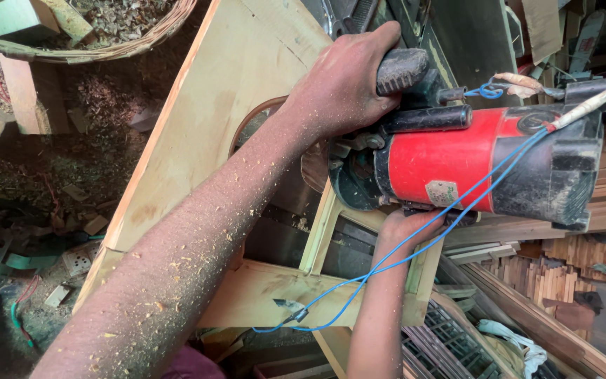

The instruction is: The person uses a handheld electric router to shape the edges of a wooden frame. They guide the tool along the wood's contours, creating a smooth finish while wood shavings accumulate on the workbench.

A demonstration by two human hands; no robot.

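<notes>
Item: red and black handheld electric router (471, 165), lying on its side across a pale wooden frame of planks (247, 91), its round black base (348, 175) set against the frame's edge beside a curved cut-out (254, 116). Left hand (345, 88): closed firmly around the router's upper black handle (401, 70), forearm dusted with sawdust. Right hand (408, 224): cupped under the red motor body from below, fingers wrapped against its underside; the lower handle is hidden by the hand. Cable: thin blue wire (415, 245) running from the black rear end of the router, looping down past the right wrist to a taped joint (292, 309) resting on a lower plank of the frame. A second cord wrapped in pale tape (583, 109) leaves the rear cap. Surroundings: woven basket holding wood shavings and blocks (106, 42) at top left; stacked thin wooden strips (548, 281) at lower right; sawdust and offcuts scattered on the floor (50, 196) at left.
</notes>
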